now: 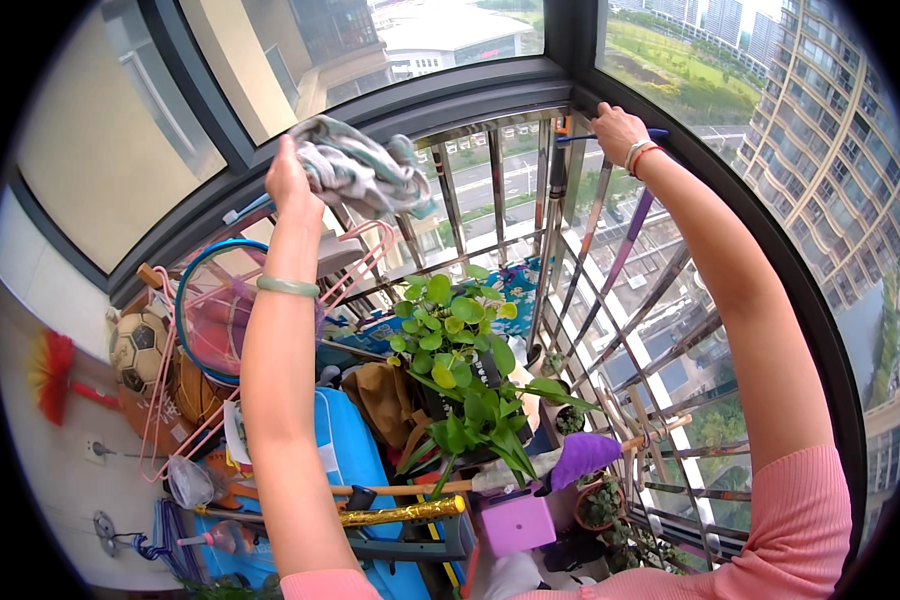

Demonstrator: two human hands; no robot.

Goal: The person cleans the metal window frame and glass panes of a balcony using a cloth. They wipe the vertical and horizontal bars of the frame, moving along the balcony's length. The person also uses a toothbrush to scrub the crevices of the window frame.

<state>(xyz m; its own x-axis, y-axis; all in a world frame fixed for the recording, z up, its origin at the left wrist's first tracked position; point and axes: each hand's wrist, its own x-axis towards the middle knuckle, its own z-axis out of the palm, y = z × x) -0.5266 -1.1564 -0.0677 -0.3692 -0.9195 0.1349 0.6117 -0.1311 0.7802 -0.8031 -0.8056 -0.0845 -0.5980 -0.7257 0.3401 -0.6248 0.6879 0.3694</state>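
At the upper left, my left hand (290,180) is closed on a bunched cloth (362,172) in white, grey and green. The cloth hangs from the fingers above the balcony railing, partly blurred. My right hand (620,135) is raised at the window corner, its fingers curled close to the dark window frame (573,70). A thin dark-blue bar (576,139) passes behind that hand; whether the fingers hold it is hidden. Below my left hand hang pink clothes hangers (375,240) and a blue-rimmed hoop with netting (185,310).
Metal railing bars (500,180) line the window side. Leafy potted plants (460,350) fill the middle. Around them are a football (138,352), a blue case (355,450), a gold-wrapped pole (400,512), a purple cloth (582,460) and a pink stool (518,524).
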